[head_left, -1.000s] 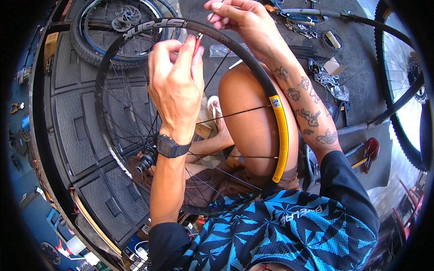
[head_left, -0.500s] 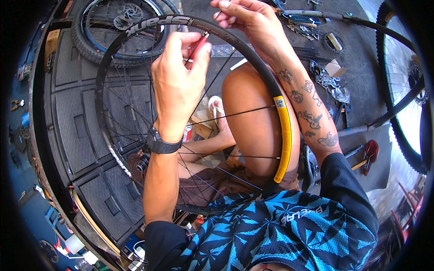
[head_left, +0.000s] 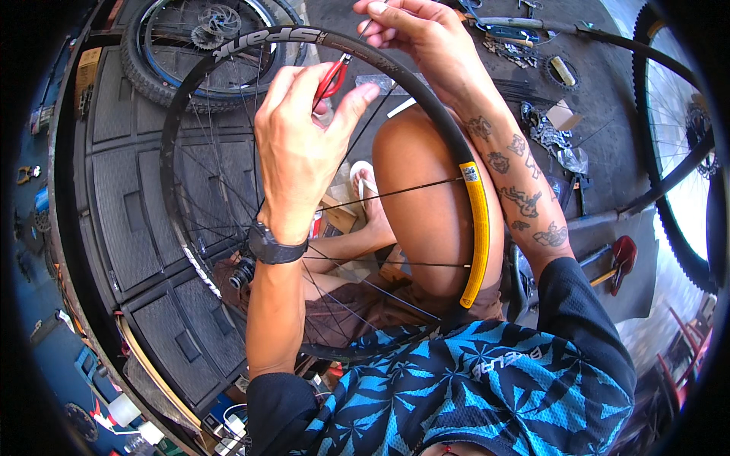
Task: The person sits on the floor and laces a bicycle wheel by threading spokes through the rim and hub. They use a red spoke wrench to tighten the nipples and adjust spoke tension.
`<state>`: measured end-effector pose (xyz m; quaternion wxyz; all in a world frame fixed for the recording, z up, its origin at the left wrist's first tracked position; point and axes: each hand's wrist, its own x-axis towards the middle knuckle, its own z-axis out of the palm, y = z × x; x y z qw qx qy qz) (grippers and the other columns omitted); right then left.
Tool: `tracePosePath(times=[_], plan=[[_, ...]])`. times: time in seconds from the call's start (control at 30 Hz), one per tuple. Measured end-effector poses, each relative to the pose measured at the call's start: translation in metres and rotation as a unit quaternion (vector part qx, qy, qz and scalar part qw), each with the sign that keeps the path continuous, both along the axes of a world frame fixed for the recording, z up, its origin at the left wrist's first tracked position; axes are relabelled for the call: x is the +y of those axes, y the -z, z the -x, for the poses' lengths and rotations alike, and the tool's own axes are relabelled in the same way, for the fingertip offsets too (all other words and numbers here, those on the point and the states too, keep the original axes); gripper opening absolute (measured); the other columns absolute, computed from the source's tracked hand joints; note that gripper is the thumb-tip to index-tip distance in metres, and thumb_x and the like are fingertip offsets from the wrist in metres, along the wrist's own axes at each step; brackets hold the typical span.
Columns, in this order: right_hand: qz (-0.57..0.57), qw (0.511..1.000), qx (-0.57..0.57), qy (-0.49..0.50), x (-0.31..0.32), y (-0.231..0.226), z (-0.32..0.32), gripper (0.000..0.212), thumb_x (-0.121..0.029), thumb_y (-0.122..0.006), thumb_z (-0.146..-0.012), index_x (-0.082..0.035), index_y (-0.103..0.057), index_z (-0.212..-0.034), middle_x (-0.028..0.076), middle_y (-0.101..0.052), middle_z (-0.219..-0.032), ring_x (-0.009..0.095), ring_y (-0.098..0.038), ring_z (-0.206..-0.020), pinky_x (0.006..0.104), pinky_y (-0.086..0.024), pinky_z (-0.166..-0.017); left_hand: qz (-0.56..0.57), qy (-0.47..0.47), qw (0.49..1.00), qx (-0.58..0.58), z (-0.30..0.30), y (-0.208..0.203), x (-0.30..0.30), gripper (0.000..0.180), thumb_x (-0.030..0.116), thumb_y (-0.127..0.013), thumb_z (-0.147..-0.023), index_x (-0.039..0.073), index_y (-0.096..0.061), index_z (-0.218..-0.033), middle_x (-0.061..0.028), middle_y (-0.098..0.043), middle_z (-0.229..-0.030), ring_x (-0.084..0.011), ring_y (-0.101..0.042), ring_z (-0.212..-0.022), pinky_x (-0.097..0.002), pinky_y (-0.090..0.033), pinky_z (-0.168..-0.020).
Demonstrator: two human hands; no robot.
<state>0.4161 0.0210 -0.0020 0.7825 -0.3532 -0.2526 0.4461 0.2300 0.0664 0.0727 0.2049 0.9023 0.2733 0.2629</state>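
A bare bicycle wheel [head_left: 480, 228], with a black rim, thin black spokes and a yellow label, rests upright against my lap and raised knee. Inside the top of the rim, my left hand [head_left: 300, 129] curls its fingers around a small red-handled spoke wrench [head_left: 331, 82]; the thumb is lifted away from it. The wrench's metal tip meets a spoke end by the rim. Beyond the rim's outer side, my right hand [head_left: 414, 26] pinches a thin dark rod [head_left: 366, 29] pointing at the rim. The rod's upper end is hidden in the fingers.
A tyred wheel [head_left: 141, 76] lies at the far left, by a bank of black drawers [head_left: 125, 197]. On the right are a cassette sprocket [head_left: 561, 71], a red saddle [head_left: 625, 254] and another tyred wheel [head_left: 646, 144] by a dark frame tube.
My left thumb has come off the red wrench, and its handle has turned slightly. The left hand has shifted a little down. My right hand keeps its place with the rod.
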Motion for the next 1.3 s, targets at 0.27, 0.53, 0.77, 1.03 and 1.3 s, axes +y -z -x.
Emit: tracePosePath(times=[0.27, 0.53, 0.77, 1.03, 1.3], plan=[[0.012, 0.999, -0.032, 0.012, -0.001, -0.007, 0.0, 0.018, -0.012, -0.067, -0.103, 0.001, -0.075, -0.111, 0.004, -0.074, -0.09, 0.009, -0.065, -0.079, 0.0232, -0.052, -0.077, 0.019, -0.005, 0.999, -0.032, -0.005, 0.002, 0.002, 0.025, 0.005, -0.081, -0.086, 0.0, -0.065, -0.104, -0.0117, -0.069, -0.089, -0.023, -0.07, -0.074, -0.0339, -0.056, -0.067], [0.016, 1.0, -0.015, 0.007, 0.0, -0.001, 0.001, 0.017, -0.011, -0.066, -0.103, 0.0, -0.076, -0.111, 0.004, -0.074, -0.09, 0.008, -0.064, -0.079, 0.0222, -0.051, -0.077, 0.196, -0.079, 0.977, 0.003, 0.0, -0.006, 0.01, 0.018, 0.017, -0.071, -0.1, 0.002, -0.072, -0.108, -0.0108, -0.075, -0.085, -0.0142, -0.071, -0.071, -0.0293, -0.053, -0.062], [0.027, 1.0, -0.005, 0.01, 0.0, -0.001, 0.002, 0.017, -0.011, -0.065, -0.103, 0.0, -0.075, -0.111, 0.003, -0.074, -0.09, 0.007, -0.063, -0.079, 0.0217, -0.051, -0.077, -0.132, 0.009, 0.99, 0.045, 0.003, -0.004, 0.003, 0.031, 0.024, -0.081, -0.093, 0.001, -0.073, -0.113, -0.0138, -0.066, -0.092, -0.0263, -0.067, -0.079, -0.0378, -0.054, -0.071], [0.005, 1.0, -0.018, 0.005, 0.003, 0.004, 0.001, 0.017, -0.011, -0.066, -0.103, 0.001, -0.075, -0.112, 0.003, -0.074, -0.091, 0.007, -0.064, -0.08, 0.0214, -0.051, -0.077, 0.109, 0.007, 0.993, 0.036, 0.002, -0.003, 0.008, 0.054, 0.006, -0.085, -0.086, 0.0, -0.059, -0.132, -0.006, -0.072, -0.1, -0.0086, -0.064, -0.082, -0.0252, -0.054, -0.071], [0.015, 1.0, -0.015, 0.005, 0.001, 0.002, 0.0, 0.017, -0.012, -0.066, -0.103, 0.001, -0.075, -0.112, 0.003, -0.074, -0.091, 0.007, -0.064, -0.08, 0.0216, -0.051, -0.077, 0.06, -0.036, 0.997, -0.011, 0.0, -0.006, 0.008, 0.026, 0.01, -0.08, -0.093, -0.002, -0.069, -0.114, -0.0115, -0.072, -0.086, -0.0151, -0.067, -0.066, -0.0287, -0.051, -0.057]])
